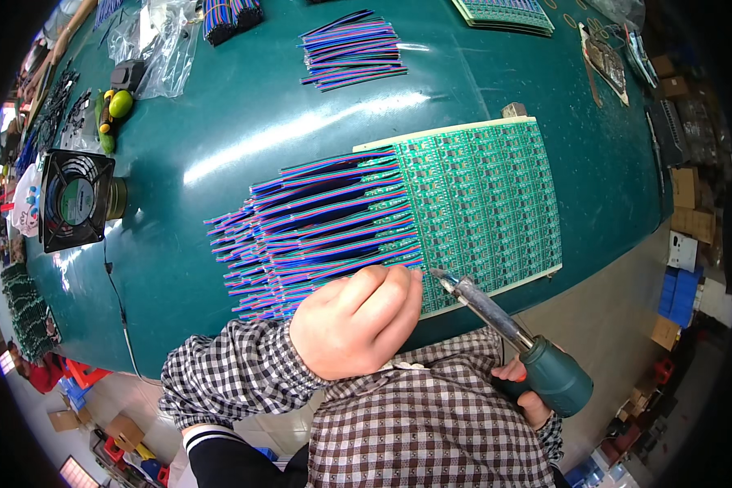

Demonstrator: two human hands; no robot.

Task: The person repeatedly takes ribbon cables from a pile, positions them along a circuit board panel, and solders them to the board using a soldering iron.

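Observation:
A green panel of small circuit boards (480,195) lies on the table in front of me. Rows of flat multicoloured ribbon wires (325,215) reach leftward from its left part. My left hand (358,321) is closed over the panel's near edge, thumb and fingers pressed together. Ribbon wires run under it, and whatever the fingertips pinch is hidden. A soldering iron (496,313) with a green handle is gripped in my right hand (533,403), mostly covered by that handle. Its tip is just right of my left fingertips, over the panel.
A small black fan (77,199) stands at the left, its cord trailing to the near edge. Loose ribbon wires (354,53) lie at the back, with stacked green panels (508,15) to their right. A metal block (513,110) touches the panel's far edge.

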